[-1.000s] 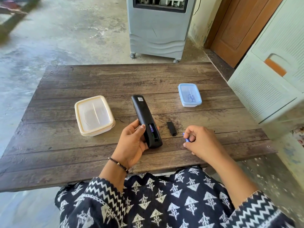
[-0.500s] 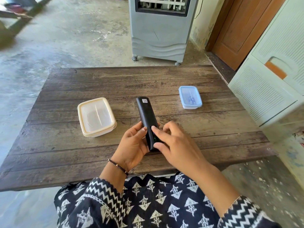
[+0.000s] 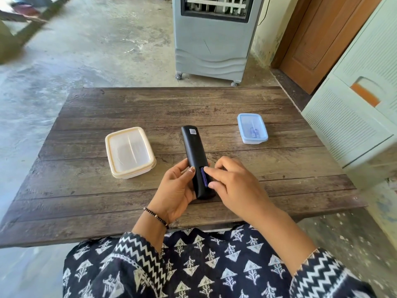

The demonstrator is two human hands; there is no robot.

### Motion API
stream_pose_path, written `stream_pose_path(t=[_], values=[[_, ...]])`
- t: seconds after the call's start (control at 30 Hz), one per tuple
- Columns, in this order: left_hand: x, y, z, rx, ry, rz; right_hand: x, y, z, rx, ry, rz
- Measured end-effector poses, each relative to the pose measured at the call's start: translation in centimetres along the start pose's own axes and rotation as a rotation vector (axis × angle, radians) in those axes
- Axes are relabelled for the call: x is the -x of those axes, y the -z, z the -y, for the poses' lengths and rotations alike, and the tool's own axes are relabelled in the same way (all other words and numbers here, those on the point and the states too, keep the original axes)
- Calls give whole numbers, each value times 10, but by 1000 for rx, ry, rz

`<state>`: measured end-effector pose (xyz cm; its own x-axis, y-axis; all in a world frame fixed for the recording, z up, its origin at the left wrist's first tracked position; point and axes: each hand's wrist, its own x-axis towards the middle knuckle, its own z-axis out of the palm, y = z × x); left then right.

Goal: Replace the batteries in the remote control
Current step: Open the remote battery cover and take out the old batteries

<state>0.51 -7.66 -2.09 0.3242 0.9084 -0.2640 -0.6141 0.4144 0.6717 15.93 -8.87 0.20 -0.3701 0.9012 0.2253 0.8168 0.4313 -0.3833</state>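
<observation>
Midway, seemingly: slim black plastic remote control (image 3: 195, 155) face-down on weathered wooden plank table (image 3: 150, 104), cradled by left hand (image 3: 175, 192), right hand (image 3: 233, 181) fingertips pressing a purple battery (image 3: 204, 177) into the open compartment, cover not yet refitted.

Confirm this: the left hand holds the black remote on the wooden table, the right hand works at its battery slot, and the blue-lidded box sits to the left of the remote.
Not quite. In the head view the blue-lidded box sits to the right of the black remote; the cream-lidded box is the one on the left. The left hand does hold the remote, and the right hand works at its battery slot.
</observation>
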Motion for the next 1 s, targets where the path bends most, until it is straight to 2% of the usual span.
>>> stream_pose_path(t=[0.07,0.13,0.2,0.27,0.37,0.43,0.6,0.7,0.77,0.83,0.93,1.0], values=[[2,1,-2,-37,-29,-26,3,-3,5,-233,-125,-85],[3,-2,-3,-151,-84,-60,4,-4,14,-566,-406,-219],[4,-8,-6,-339,-178,-96,-1,-10,22,-1083,-758,-323],[5,-17,-9,-595,-312,-124,-10,-19,27,-1612,-1020,-365],[8,-27,-6,-1154,-465,-147,-20,-26,35,-2099,-1219,-373],[10,-31,-1,-1438,-544,-140,-21,-31,36,-2218,-1237,-380],[10,-32,0,-1497,-608,-199,-17,-27,33,-2218,-1243,-464],[12,-28,-1,-1321,-565,-277,-13,-15,31,-2092,-1177,-449],[13,-26,-2,-1153,-491,-333,-8,-5,26,-1878,-1089,-410],[13,-25,-2,-980,-392,-364,0,8,16,-1542,-1014,-408],[14,-27,-2,-627,-211,-376,15,29,-11,-943,-983,-427],[16,-29,-2,-418,-104,-368,22,34,-31,-723,-980,-366]])
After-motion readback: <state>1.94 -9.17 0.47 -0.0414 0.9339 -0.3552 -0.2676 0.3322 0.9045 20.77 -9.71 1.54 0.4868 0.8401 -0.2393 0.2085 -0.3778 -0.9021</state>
